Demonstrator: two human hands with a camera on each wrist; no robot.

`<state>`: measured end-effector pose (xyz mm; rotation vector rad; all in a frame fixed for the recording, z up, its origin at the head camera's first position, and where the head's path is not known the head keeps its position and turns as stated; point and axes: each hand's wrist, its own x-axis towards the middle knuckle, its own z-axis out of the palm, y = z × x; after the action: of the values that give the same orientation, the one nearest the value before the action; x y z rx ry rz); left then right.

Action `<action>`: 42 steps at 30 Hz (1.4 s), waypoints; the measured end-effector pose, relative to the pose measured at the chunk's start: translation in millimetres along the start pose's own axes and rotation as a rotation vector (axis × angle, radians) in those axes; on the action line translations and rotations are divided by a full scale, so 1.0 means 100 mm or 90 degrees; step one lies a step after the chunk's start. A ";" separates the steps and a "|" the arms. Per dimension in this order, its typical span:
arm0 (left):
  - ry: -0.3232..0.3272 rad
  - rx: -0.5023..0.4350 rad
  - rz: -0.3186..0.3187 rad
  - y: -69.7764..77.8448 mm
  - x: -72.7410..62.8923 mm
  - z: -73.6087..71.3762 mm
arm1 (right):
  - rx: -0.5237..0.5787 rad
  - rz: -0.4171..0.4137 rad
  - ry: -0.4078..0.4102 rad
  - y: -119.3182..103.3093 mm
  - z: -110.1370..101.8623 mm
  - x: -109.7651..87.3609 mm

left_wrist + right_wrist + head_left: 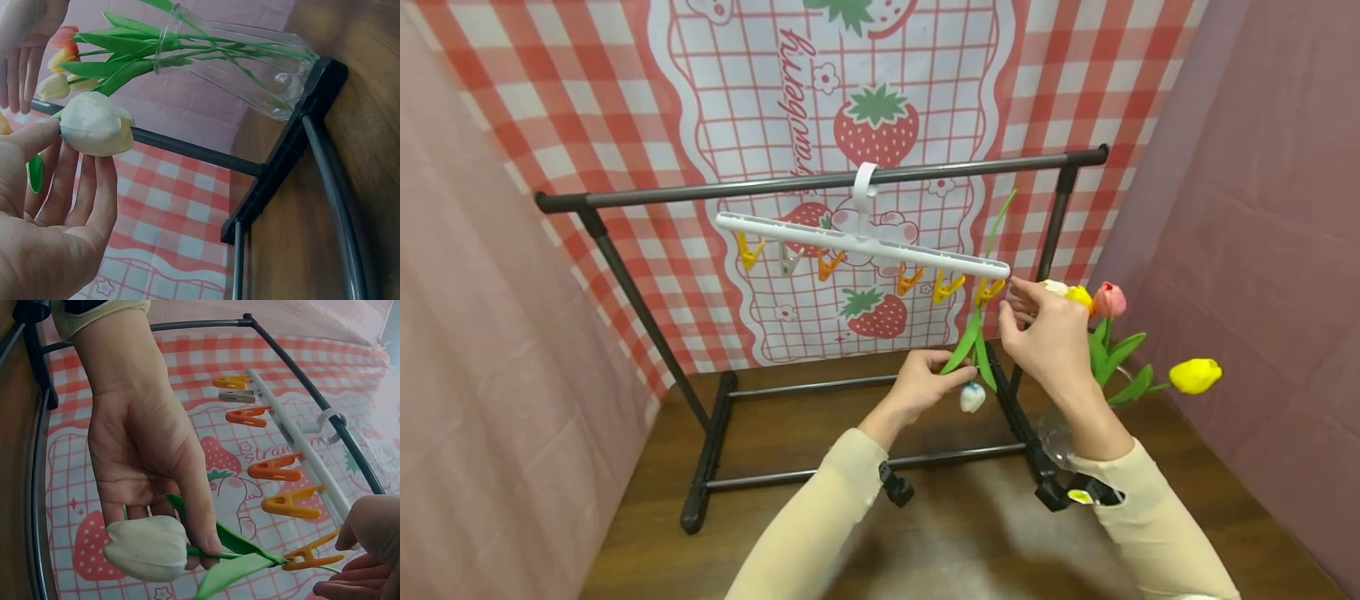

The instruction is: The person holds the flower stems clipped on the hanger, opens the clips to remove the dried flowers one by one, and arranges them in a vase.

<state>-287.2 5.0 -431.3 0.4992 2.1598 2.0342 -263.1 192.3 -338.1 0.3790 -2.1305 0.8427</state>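
Note:
A white artificial tulip [972, 397] hangs bloom down at the right end of the white clip hanger [820, 237]. Its stem passes through the jaws of an end clip [312, 553], just by the leaves. With thumb and fingers my left hand [922, 385] pinches the stem close to the bloom; in the left wrist view the petals [97, 124] sit above its fingers. Beside the end clip is my right hand [1052, 337], its fingers loosely extended around the clip's handles. Whether a fingertip touches the clip is hard to tell.
A dark metal rack [700, 193] carries the hanger, whose other yellow, orange and grey clips [831, 265] hang in a row. At the right stands a glass vase [237, 56] of tulips; a yellow tulip [1195, 376] leans outward. A strawberry-print cloth [610, 108] hangs behind.

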 end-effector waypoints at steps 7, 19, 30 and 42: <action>-0.011 0.000 0.016 0.01 -0.01 0.03 | 0.024 0.009 0.026 0.01 0.12 0.01; -0.033 0.076 0.070 0.09 -0.09 0.07 | 0.034 0.070 0.097 0.00 0.24 0.08; -0.010 0.235 0.111 0.11 -0.16 -0.03 | 0.023 0.025 0.122 0.00 0.23 0.11; -0.004 0.494 0.097 -0.05 -0.46 -0.44 | 0.000 0.005 0.128 -0.01 0.11 0.10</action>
<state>-259.2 -52.0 -438.4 0.7550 2.9312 1.1559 -275.0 184.1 -334.9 0.2733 -1.9477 0.8490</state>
